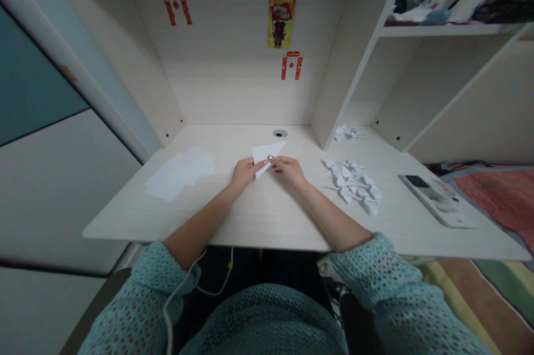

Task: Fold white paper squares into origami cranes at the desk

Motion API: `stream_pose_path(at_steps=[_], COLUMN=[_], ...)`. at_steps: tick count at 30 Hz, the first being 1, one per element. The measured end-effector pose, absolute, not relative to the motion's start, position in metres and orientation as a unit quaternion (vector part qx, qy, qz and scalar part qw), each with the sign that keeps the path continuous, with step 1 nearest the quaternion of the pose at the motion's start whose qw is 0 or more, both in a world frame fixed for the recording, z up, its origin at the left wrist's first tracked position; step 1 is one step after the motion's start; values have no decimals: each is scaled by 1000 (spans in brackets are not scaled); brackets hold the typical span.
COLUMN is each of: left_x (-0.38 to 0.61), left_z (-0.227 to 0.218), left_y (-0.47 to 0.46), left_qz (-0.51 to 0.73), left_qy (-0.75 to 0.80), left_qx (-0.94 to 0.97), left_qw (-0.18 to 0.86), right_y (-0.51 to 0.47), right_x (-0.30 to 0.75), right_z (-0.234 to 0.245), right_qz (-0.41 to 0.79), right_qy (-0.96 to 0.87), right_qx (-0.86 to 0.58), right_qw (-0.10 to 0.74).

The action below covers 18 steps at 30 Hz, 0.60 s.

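Folded paper (pixel 262 153): held, 12 o'clock from torso (pixel 267 321).
Left hand (pixel 245 172): pinched on left edge.
Right hand (pixel 289 169): likewise, right edge.
Desk (pixel 267 218): sheets (pixel 179 174) at 11, folded pieces (pixel 352 182) heaped at 1.
Wall (pixel 233 65): poster (pixel 281 22) fixed at 12.

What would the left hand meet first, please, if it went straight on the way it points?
Beyond the paper it holds, probably the right hand close ahead, though depth is hard to judge.
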<state>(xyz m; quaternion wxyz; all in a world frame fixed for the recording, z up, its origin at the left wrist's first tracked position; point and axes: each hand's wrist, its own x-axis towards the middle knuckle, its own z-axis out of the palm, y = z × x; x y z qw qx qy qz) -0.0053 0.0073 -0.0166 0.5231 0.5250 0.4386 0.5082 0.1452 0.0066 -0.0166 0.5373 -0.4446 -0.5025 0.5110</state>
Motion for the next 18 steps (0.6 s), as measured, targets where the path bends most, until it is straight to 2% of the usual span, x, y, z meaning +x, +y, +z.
stream_pose_path(at_steps=[4, 7, 12, 15, 18], left_x=[-4, -3, -5, -8, -10], left_z=[-18, -13, 1, 2, -1], left_y=[8, 6, 2, 2, 3], left_qz=[489, 485, 554, 539, 520], left_qy=[432, 435, 416, 418, 438], left_qx=[555, 579, 550, 555, 579], left_qw=[516, 489, 466, 476, 451], right_y=[8, 7, -3, -9, -12], right_x=[146, 148, 147, 146, 145], right_z=[-21, -20, -11, -7, -5], right_qz=[443, 324, 143, 83, 62], right_qy=[-555, -623, -720, -778, -798], right_qx=[-448, -472, -510, -486, -471], right_qw=[544, 533, 449, 390, 370])
